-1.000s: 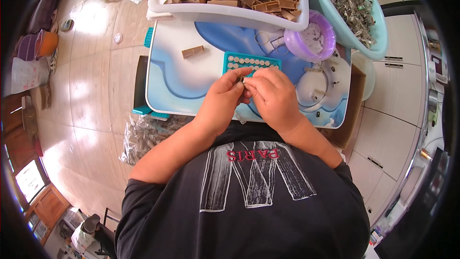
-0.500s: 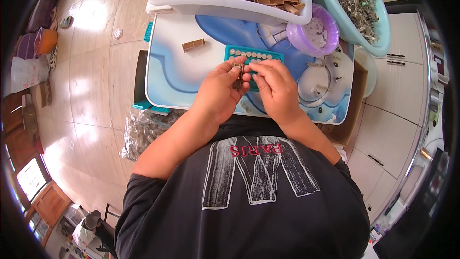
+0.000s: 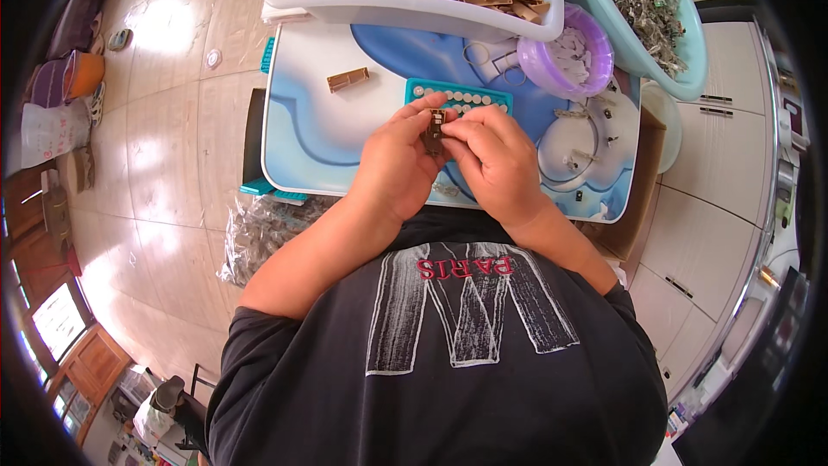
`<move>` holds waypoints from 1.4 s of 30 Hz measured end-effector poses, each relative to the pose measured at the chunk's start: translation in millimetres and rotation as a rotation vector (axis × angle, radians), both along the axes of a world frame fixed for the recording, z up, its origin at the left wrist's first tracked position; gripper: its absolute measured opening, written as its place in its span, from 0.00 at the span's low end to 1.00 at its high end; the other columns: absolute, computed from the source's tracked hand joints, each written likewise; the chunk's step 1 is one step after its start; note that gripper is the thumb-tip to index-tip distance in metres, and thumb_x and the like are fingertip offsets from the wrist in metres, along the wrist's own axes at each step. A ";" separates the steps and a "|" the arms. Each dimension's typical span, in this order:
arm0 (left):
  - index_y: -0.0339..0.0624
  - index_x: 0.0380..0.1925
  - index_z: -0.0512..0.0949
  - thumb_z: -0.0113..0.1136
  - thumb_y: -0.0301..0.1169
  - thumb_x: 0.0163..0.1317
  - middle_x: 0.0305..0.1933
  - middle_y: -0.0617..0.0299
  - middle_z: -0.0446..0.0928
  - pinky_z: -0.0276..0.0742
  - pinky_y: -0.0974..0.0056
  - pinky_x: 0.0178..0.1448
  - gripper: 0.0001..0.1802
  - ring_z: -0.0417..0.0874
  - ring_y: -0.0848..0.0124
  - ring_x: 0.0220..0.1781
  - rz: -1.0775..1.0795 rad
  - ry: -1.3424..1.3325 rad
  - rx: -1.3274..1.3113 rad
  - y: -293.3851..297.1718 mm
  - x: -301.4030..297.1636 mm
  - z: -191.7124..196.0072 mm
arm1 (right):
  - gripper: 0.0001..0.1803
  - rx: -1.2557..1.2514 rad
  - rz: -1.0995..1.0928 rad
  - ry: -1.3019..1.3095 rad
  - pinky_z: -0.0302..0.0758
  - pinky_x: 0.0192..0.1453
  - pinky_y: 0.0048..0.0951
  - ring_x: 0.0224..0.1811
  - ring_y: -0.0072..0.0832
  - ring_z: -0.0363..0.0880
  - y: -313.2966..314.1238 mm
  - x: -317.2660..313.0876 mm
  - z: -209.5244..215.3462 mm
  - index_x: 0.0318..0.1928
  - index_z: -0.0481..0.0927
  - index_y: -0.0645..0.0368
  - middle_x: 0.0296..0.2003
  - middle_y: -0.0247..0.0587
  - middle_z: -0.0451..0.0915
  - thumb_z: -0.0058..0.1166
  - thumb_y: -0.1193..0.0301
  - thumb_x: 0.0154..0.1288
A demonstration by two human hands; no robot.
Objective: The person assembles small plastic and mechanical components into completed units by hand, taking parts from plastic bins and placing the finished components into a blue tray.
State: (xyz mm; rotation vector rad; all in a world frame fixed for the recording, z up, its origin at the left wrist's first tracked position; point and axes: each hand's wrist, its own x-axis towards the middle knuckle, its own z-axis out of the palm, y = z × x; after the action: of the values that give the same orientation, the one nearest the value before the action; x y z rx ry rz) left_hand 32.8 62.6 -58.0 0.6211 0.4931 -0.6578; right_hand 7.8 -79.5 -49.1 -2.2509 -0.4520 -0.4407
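Note:
A narrow brown plastic casing (image 3: 435, 131), with small light and metallic bits inside it, is gripped by my left hand (image 3: 392, 155), thumb and fingers closed along its sides. My right hand (image 3: 498, 160) comes in from the other side, its thumb and forefinger pinched at the casing's right edge; whatever sits between those fingertips is hidden. Just beyond both hands lies a teal tray (image 3: 461, 84) with rows of round whitish pieces, partly covered by the fingers. Another brown casing (image 3: 348, 79) rests alone on the table to the left.
The blue-and-white table (image 3: 302, 147) carries a white tub (image 3: 414, 17) heaped with brown casings. A purple bowl (image 3: 595, 73) of white pieces stands at right, scissors (image 3: 496, 65) beside it. A turquoise basin (image 3: 690, 69) holds tangled small parts. Tiny parts (image 3: 582, 155) are scattered at right.
My right fingertips have closed in against the casing's right edge, where they were slightly apart from it. The casing has shifted a little to the right in my left hand.

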 end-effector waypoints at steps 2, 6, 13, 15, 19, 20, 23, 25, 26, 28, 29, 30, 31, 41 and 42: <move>0.35 0.55 0.65 0.34 0.29 0.70 0.45 0.55 0.74 0.72 0.61 0.52 0.18 0.76 0.66 0.46 -0.019 -0.036 0.002 -1.7 0.0 1.1 | 0.10 -0.012 -0.030 0.046 0.74 0.33 0.34 0.31 0.38 0.77 1.2 3.7 1.0 0.35 0.77 0.59 0.32 0.40 0.75 0.61 0.76 0.51; 0.35 0.55 0.66 0.34 0.29 0.69 0.46 0.55 0.74 0.72 0.62 0.52 0.18 0.76 0.67 0.46 -0.024 -0.044 -0.004 -4.9 -0.2 4.4 | 0.10 0.133 -0.069 0.297 0.74 0.34 0.35 0.32 0.40 0.77 2.9 0.3 3.6 0.35 0.76 0.59 0.32 0.41 0.75 0.61 0.76 0.51; 0.37 0.51 0.66 0.39 0.26 0.68 0.46 0.57 0.72 0.70 0.67 0.51 0.14 0.74 0.70 0.46 -0.018 -0.086 0.018 -9.1 -1.8 4.9 | 0.09 0.006 -0.042 0.292 0.74 0.34 0.38 0.33 0.43 0.77 1.2 0.8 2.6 0.34 0.74 0.60 0.32 0.44 0.76 0.59 0.75 0.52; 0.37 0.50 0.67 0.39 0.26 0.67 0.46 0.57 0.72 0.70 0.67 0.51 0.13 0.74 0.70 0.46 -0.012 -0.091 0.026 -9.9 -2.6 3.5 | 0.08 0.007 -0.045 0.303 0.74 0.34 0.38 0.33 0.43 0.77 -0.1 1.5 3.0 0.34 0.74 0.60 0.32 0.45 0.76 0.58 0.75 0.53; 0.38 0.49 0.67 0.40 0.27 0.69 0.46 0.58 0.72 0.70 0.68 0.51 0.11 0.74 0.71 0.45 -0.002 -0.094 0.015 -11.0 -4.5 0.6 | 0.08 0.050 -0.036 0.363 0.75 0.32 0.36 0.31 0.42 0.78 -1.5 2.0 5.1 0.35 0.75 0.60 0.32 0.44 0.77 0.58 0.75 0.53; 0.39 0.49 0.67 0.40 0.27 0.69 0.46 0.58 0.72 0.70 0.68 0.51 0.11 0.74 0.71 0.45 -0.002 -0.097 0.015 -11.9 -5.3 1.0 | 0.08 -0.009 -0.042 0.355 0.75 0.31 0.33 0.30 0.40 0.78 -1.4 1.3 6.1 0.35 0.76 0.61 0.32 0.44 0.77 0.59 0.76 0.53; 0.40 0.48 0.67 0.40 0.28 0.70 0.46 0.59 0.73 0.71 0.67 0.50 0.10 0.75 0.71 0.46 -0.020 -0.126 0.058 -13.7 -7.8 -2.5 | 0.08 -0.115 -0.077 0.323 0.75 0.31 0.34 0.30 0.41 0.78 1.2 -0.6 6.0 0.34 0.75 0.60 0.31 0.43 0.77 0.59 0.76 0.53; 0.40 0.48 0.67 0.40 0.28 0.70 0.46 0.58 0.73 0.72 0.67 0.50 0.10 0.75 0.71 0.46 -0.021 -0.117 0.049 -13.9 -6.6 -0.5 | 0.08 -0.136 -0.071 0.269 0.74 0.30 0.35 0.29 0.41 0.78 1.1 -0.4 5.9 0.33 0.75 0.60 0.31 0.43 0.77 0.59 0.75 0.53; 0.40 0.49 0.67 0.40 0.28 0.70 0.46 0.58 0.73 0.73 0.67 0.50 0.10 0.75 0.71 0.47 -0.021 -0.107 0.041 -13.8 -6.5 0.8 | 0.08 -0.157 -0.065 0.216 0.74 0.30 0.35 0.29 0.42 0.77 1.1 -1.3 5.8 0.32 0.74 0.59 0.32 0.43 0.77 0.60 0.75 0.52; 0.40 0.50 0.67 0.39 0.28 0.70 0.47 0.57 0.74 0.73 0.66 0.51 0.12 0.76 0.70 0.46 0.001 -0.078 0.028 -13.1 -5.9 2.8 | 0.08 -0.140 -0.050 0.189 0.74 0.29 0.34 0.28 0.40 0.78 -0.9 -3.9 5.7 0.33 0.74 0.60 0.31 0.43 0.77 0.59 0.76 0.53; 0.40 0.51 0.68 0.37 0.29 0.70 0.48 0.56 0.75 0.73 0.65 0.53 0.13 0.77 0.70 0.46 0.023 -0.054 0.015 -12.2 -5.6 3.6 | 0.07 -0.122 -0.033 0.158 0.75 0.29 0.32 0.28 0.38 0.78 -1.7 -4.9 5.6 0.33 0.74 0.61 0.31 0.43 0.77 0.59 0.77 0.53; 0.40 0.51 0.68 0.37 0.29 0.70 0.48 0.56 0.75 0.73 0.65 0.53 0.13 0.77 0.70 0.46 0.027 -0.050 0.017 -10.5 -5.4 4.7 | 0.07 -0.120 -0.029 0.162 0.75 0.29 0.32 0.28 0.38 0.78 -1.6 -5.5 5.9 0.33 0.74 0.61 0.31 0.43 0.77 0.59 0.77 0.53; 0.40 0.51 0.67 0.36 0.29 0.71 0.48 0.56 0.75 0.73 0.65 0.54 0.14 0.77 0.70 0.47 0.008 -0.041 0.016 -8.9 -4.1 5.7 | 0.07 -0.006 -0.045 0.171 0.75 0.27 0.31 0.26 0.37 0.78 -1.9 -5.5 6.5 0.32 0.73 0.60 0.28 0.42 0.76 0.58 0.78 0.52; 0.38 0.47 0.71 0.42 0.31 0.67 0.36 0.63 0.72 0.69 0.70 0.39 0.13 0.70 0.75 0.31 -0.026 0.049 0.037 -0.6 -1.0 7.2 | 0.14 0.957 -0.151 0.672 0.78 0.38 0.23 0.32 0.23 0.79 -18.8 -2.5 10.0 0.48 0.75 0.69 0.34 0.40 0.80 0.53 0.77 0.63; 0.38 0.47 0.71 0.42 0.31 0.67 0.36 0.63 0.72 0.69 0.70 0.39 0.13 0.70 0.75 0.31 -0.027 0.048 0.037 -0.6 -1.5 6.2 | 0.14 0.958 -0.151 0.672 0.78 0.38 0.23 0.32 0.23 0.79 -18.9 -3.6 10.2 0.48 0.75 0.69 0.34 0.40 0.80 0.53 0.77 0.63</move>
State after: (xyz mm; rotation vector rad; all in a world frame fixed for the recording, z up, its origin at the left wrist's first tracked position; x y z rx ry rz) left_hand 31.3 62.1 -51.8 0.6488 0.5436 -0.6916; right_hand 4.2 -98.4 -38.9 -1.3614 0.2546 0.0614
